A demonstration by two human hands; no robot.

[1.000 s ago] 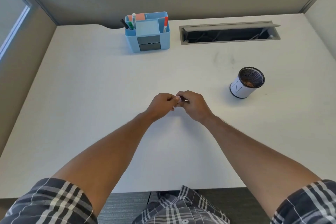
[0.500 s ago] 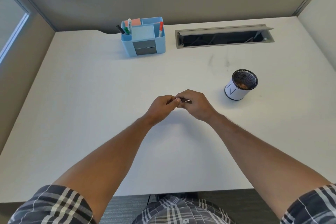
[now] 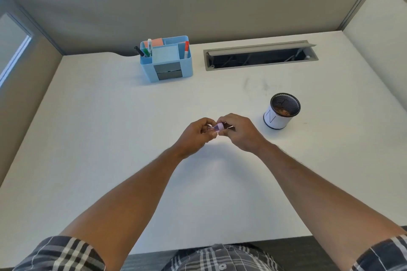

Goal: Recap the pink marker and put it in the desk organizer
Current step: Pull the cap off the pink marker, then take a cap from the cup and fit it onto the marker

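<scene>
Both my hands meet above the middle of the white desk [image 3: 110,138]. My left hand [image 3: 195,134] and my right hand [image 3: 239,131] pinch a small pink marker [image 3: 218,127] between them; only a short pink piece shows between the fingertips. Which hand has the cap and which the barrel I cannot tell. The light blue desk organizer [image 3: 166,59] stands at the back of the desk, left of centre, far beyond the hands. It holds several markers, a red one on its right side, and a note pad.
A black mesh cup with a white label [image 3: 282,111] stands just right of my right hand. An open grey cable slot [image 3: 259,55] lies at the back right. Cubicle walls enclose the desk on three sides.
The head camera has tilted up, so the partition tops now show. The hands stay together at the same spot, and a pink piece shows more between the fingers.
</scene>
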